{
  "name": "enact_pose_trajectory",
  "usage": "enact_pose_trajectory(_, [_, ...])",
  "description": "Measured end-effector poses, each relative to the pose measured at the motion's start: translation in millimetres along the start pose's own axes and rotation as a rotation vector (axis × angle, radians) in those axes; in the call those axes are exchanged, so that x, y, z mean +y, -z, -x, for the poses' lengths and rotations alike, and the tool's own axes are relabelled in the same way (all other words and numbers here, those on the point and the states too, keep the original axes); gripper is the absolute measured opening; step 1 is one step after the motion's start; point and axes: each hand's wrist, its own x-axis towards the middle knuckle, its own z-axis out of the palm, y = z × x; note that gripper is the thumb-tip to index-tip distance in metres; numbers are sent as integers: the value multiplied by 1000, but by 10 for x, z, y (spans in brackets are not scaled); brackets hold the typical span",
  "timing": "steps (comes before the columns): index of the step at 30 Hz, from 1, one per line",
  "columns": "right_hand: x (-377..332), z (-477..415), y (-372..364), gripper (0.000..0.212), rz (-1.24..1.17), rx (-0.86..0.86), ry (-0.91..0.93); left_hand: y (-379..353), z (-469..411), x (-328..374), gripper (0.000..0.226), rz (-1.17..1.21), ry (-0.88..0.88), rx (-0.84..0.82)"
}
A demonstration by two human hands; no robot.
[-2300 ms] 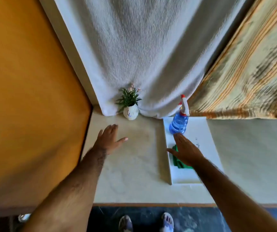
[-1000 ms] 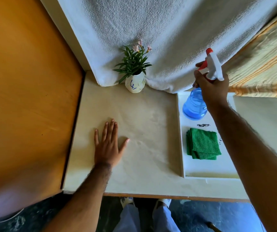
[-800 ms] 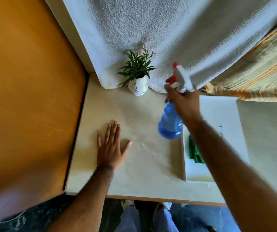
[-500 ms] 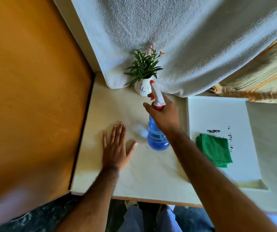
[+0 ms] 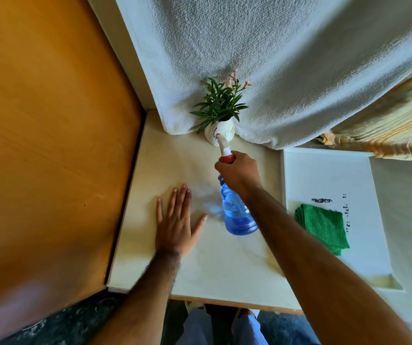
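While clasped at its red collar in curled right hand [image 5: 238, 174], held tilted over smooth cream tabletop [image 5: 224, 265]: ribbed translucent blue spray bottle [image 5: 238, 217], white nozzle near rounded ceramic vase [image 5: 211, 133]. Beside it, left hand [image 5: 175, 230] flat, fingers straight. Folded green terry cloth [image 5: 324, 227] on white tray [image 5: 324, 175].

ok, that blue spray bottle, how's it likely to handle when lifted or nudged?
The spray bottle seems to hold liquid, so probably bottom-heavy and sloshy. Tall and narrow, it may tip if nudged up high. The right hand grips its neck; smooth plastic could slip if wet.
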Motion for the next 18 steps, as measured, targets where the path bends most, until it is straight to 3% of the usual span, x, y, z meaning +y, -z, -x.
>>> enact_pose_trajectory(12, [19, -85, -2, 8, 58, 55, -13, 3, -3, 0, 85, 2, 5, -16])
enact_pose_trajectory(18, [124, -65, 68, 12, -78, 70, -12, 10, -1, -11, 85, 6, 10, -22])
